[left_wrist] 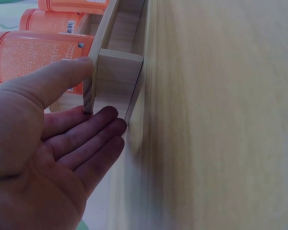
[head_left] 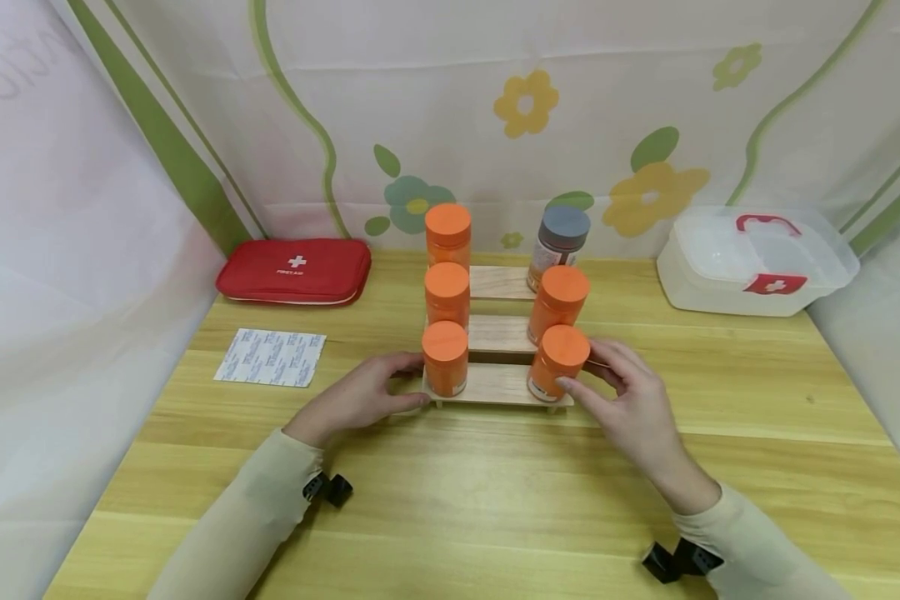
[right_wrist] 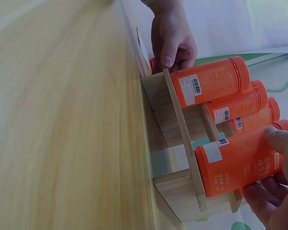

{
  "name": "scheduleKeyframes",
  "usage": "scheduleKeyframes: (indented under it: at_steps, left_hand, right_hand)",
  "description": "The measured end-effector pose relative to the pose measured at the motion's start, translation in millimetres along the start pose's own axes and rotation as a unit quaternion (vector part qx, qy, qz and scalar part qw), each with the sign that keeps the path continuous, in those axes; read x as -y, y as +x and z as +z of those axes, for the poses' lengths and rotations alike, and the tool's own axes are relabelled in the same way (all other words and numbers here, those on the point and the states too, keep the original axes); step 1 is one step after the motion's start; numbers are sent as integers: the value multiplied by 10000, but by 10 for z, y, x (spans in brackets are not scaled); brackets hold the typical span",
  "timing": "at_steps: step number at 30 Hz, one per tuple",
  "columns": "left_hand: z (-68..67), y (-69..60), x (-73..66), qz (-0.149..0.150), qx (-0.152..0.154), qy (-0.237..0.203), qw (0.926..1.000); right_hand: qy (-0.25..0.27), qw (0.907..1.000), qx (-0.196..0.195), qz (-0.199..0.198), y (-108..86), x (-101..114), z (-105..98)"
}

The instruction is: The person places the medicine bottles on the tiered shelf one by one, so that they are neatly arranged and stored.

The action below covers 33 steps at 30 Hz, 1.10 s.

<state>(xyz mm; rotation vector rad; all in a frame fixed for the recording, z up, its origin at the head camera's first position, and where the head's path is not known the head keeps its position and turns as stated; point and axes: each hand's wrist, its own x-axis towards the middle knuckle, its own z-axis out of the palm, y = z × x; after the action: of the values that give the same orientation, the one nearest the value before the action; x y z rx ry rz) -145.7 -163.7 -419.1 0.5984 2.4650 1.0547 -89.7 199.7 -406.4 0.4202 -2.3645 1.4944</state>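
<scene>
A stepped wooden rack (head_left: 498,383) carries orange jars on its three tiers. My left hand (head_left: 363,393) holds the left end of its lowest board, the thumb by the top edge and the fingers underneath in the left wrist view. Beside that hand stands the front left orange jar (head_left: 446,367). My right hand (head_left: 636,408) grips the front right orange jar (right_wrist: 240,165) between thumb and fingers, at the right end of the lowest board. Behind it are another orange jar (head_left: 558,304) and, on the top tier, a jar with a grey lid (head_left: 565,229).
A red first-aid pouch (head_left: 296,271) lies at the back left, with a printed blister sheet (head_left: 272,358) in front of it. At the back right stands a white medicine box (head_left: 750,267) with a red handle. A flowered cloth (head_left: 420,100) hangs behind the table.
</scene>
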Motion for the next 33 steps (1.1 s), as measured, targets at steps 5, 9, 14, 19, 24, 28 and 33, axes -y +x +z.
scheduleKeyframes:
  at_steps: [5, 9, 14, 19, 24, 28, 33]
  left_hand:
    - [-9, -4, 3, -25, -6, -7, 10000]
    - [-9, -8, 5, -72, -7, -23, 10000]
    - [-4, -13, 17, -88, -14, -38, 10000]
    - [-9, -13, 26, -71, -29, -16, 10000]
    - [-11, -9, 19, -75, -33, -15, 10000]
    - [-11, -9, 14, -104, -44, -16, 9999]
    - [-40, -18, 8, -37, 21, 40, 10000]
  right_hand:
    - [-128, 9999, 1, 57, -6, 2, 23]
    - [-191, 9998, -13, 99, -10, -12, 40]
    - [-264, 9996, -30, 102, -16, -34, 49]
    - [-345, 9994, -39, 67, -20, -41, 58]
    - [-394, 9992, -4, 14, -18, -46, 55]
    - [-505, 9986, 120, 24, -24, -56, 48]
    - [-629, 9978, 207, -35, -42, -65, -15]
